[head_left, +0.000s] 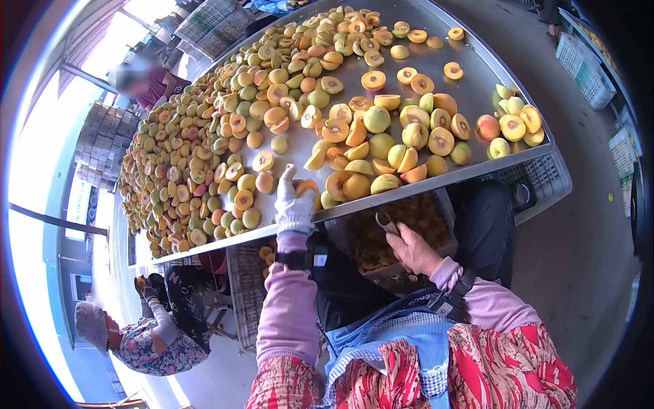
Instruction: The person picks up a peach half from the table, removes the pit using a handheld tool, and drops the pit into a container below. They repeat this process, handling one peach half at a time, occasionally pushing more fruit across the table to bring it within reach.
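Observation:
My left hand (295,203), in a white knit glove, is at the near edge of the metal table (470,68). Its fingers curl around a peach half (308,186), which they partly hide. Halved peaches (357,185) with pits showing lie just right of this hand, and a larger heap (197,150) spreads to its left. My bare right hand (413,249) is closed around the handle of a metal tool with a curved, loop-like tip (385,222). That hand hovers below the table edge, over a crate (446,211) containing orange-brown fruit pieces or pits.
The table has a raised metal rim. Another plastic crate (545,178) stands under its right corner. One person (160,334) in a floral top sits at the lower left; another (153,85) is at the table's far left. Stacked crates (109,143) and side crates (586,71) stand around.

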